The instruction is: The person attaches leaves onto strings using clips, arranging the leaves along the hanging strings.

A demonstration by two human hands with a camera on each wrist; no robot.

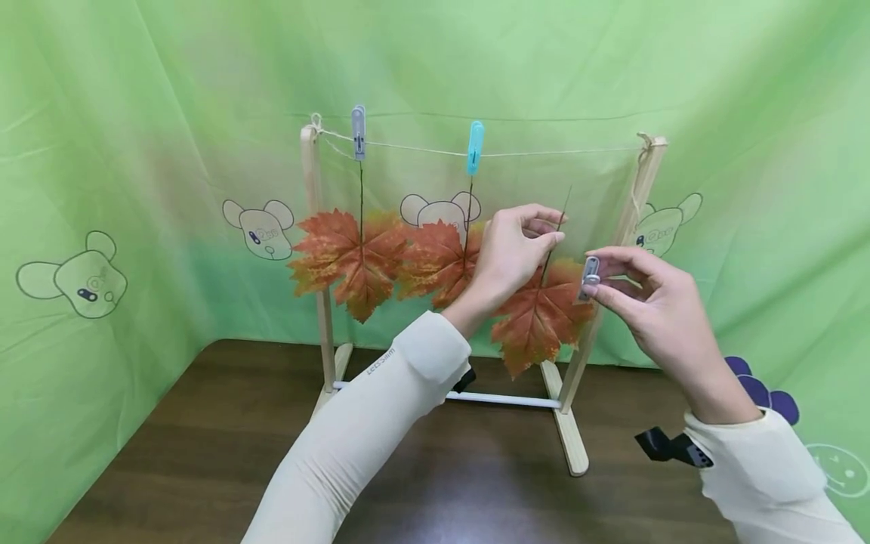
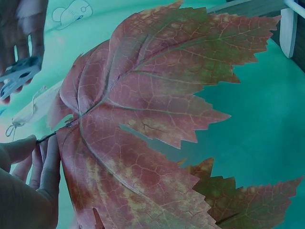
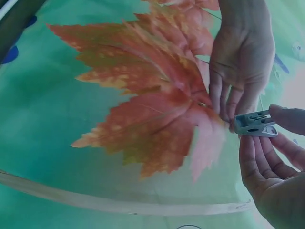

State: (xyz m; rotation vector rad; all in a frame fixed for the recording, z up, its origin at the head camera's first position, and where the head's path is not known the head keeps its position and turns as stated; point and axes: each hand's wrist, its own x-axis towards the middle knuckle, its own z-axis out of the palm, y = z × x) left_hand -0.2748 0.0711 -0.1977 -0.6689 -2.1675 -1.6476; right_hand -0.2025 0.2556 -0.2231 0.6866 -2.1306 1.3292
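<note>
In the head view my left hand (image 1: 514,245) pinches the thin dark stem of an orange-red maple leaf (image 1: 541,317) between thumb and fingers. The stem's tip rises above that hand, below the string (image 1: 571,153). My right hand (image 1: 655,310) holds a grey clothespin (image 1: 590,278) between thumb and fingers, just right of the leaf. In the right wrist view, the clothespin (image 3: 256,123) lies between thumb and fingertips, close to the left hand (image 3: 241,62). The left wrist view shows the leaf (image 2: 143,95) spread wide beside the pinching fingers (image 2: 50,167).
Two more maple leaves (image 1: 347,261) hang by their stems from the string, one under a grey clothespin (image 1: 359,132), the other under a blue clothespin (image 1: 475,147). A wooden frame (image 1: 326,332) on a brown table (image 1: 204,438) carries the string. Behind it hangs a green curtain (image 1: 435,60).
</note>
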